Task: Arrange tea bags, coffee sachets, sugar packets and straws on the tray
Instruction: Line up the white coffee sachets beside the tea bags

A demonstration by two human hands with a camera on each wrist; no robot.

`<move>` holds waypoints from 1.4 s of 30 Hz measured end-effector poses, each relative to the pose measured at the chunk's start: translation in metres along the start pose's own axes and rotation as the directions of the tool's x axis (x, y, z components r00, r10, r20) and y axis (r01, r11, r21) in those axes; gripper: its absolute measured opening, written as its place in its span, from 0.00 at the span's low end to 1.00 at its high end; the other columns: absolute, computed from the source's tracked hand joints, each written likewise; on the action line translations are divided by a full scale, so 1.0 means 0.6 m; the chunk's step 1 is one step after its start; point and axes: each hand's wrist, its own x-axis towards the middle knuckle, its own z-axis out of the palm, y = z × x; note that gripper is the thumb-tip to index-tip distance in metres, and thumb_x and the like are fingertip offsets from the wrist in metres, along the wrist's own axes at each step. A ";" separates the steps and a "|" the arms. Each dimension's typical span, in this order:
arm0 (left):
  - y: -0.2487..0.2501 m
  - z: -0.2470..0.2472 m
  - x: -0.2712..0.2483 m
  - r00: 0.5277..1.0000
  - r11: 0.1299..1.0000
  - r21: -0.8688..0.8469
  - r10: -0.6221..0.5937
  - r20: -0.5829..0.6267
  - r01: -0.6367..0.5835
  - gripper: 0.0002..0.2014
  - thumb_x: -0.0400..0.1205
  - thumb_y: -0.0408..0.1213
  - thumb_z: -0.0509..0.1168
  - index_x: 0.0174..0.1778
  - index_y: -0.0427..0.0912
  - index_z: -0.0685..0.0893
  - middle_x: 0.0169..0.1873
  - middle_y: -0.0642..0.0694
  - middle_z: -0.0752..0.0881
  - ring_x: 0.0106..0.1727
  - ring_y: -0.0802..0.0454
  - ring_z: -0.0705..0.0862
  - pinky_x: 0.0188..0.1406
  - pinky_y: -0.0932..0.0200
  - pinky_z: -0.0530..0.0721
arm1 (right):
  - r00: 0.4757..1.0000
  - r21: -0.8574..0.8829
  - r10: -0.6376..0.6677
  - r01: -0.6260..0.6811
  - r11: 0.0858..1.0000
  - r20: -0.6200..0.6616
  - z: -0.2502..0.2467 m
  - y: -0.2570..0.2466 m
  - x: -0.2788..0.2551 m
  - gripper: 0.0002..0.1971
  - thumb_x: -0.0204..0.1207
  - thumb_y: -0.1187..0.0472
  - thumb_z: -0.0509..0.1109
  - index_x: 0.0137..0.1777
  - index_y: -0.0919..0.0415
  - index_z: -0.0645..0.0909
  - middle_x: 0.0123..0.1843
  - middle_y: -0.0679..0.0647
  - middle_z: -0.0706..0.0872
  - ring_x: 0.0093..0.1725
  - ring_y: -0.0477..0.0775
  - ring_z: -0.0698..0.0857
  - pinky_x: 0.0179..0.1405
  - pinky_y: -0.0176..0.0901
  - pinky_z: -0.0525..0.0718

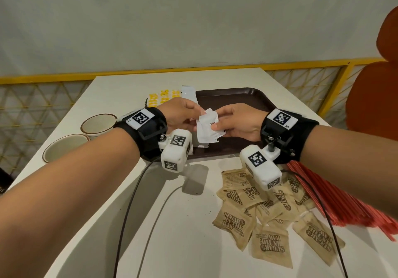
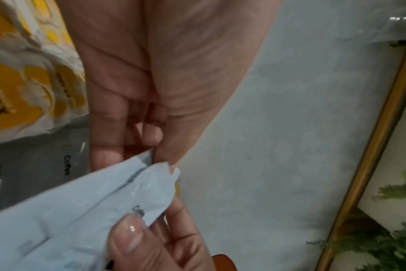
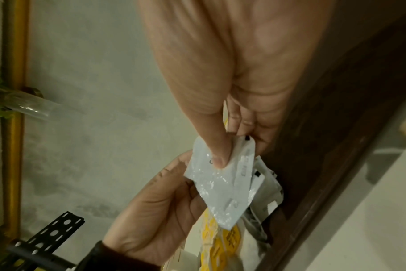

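Note:
Both hands meet above the dark brown tray [image 1: 241,96] and hold a small stack of white coffee sachets [image 1: 207,128]. My left hand [image 1: 183,114] pinches the stack's upper left corner [image 2: 155,168]. My right hand [image 1: 234,120] grips its right side, thumb on top [image 3: 220,157]. More white sachets [image 1: 188,92] and yellow-and-white tea bags [image 1: 163,97] lie at the tray's far left. Brown sugar packets [image 1: 269,217] are scattered on the table at front right, with red straws [image 1: 344,200] bundled beside them.
Two cream cups with brown rims [image 1: 97,124] [image 1: 62,150] stand on the white table [image 1: 107,191] at left. Black cables [image 1: 129,202] run from the wrist cameras across the near table. An orange chair [image 1: 374,96] stands at right, a yellow mesh railing [image 1: 43,105] behind.

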 end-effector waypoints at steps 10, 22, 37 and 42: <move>0.022 -0.016 0.033 0.996 0.823 0.568 0.046 -0.079 0.007 0.05 0.79 0.34 0.70 0.47 0.40 0.90 0.41 0.46 0.88 0.41 0.53 0.85 0.45 0.61 0.87 | 0.991 -0.227 0.106 -0.123 0.966 -0.083 -0.021 0.010 0.009 0.06 0.74 0.69 0.74 0.41 0.59 0.82 0.31 0.47 0.88 0.34 0.43 0.84 0.41 0.39 0.80; 0.025 0.006 0.097 0.997 0.278 0.960 -0.077 -0.003 0.024 0.14 0.73 0.43 0.75 0.47 0.36 0.90 0.48 0.43 0.90 0.55 0.46 0.87 0.58 0.50 0.85 | 0.980 -0.174 0.181 -0.192 0.966 -0.078 -0.017 0.040 0.019 0.03 0.78 0.71 0.69 0.44 0.67 0.82 0.35 0.54 0.80 0.30 0.45 0.76 0.29 0.33 0.79; 0.019 -0.007 0.117 0.983 0.161 0.985 -0.183 -0.026 0.056 0.05 0.74 0.37 0.73 0.42 0.41 0.87 0.39 0.46 0.83 0.40 0.51 0.79 0.42 0.59 0.80 | 0.992 -0.337 0.063 -0.097 0.937 -0.109 -0.001 0.048 0.042 0.06 0.75 0.67 0.73 0.38 0.67 0.80 0.34 0.61 0.77 0.33 0.54 0.75 0.36 0.43 0.75; 0.023 -0.007 0.122 0.985 0.158 0.986 -0.169 -0.020 0.047 0.11 0.79 0.36 0.68 0.54 0.35 0.88 0.47 0.44 0.86 0.47 0.49 0.80 0.49 0.57 0.80 | 0.992 -0.335 0.042 -0.080 0.939 -0.119 0.003 0.045 0.051 0.08 0.75 0.69 0.73 0.47 0.76 0.82 0.39 0.63 0.77 0.37 0.56 0.75 0.35 0.41 0.76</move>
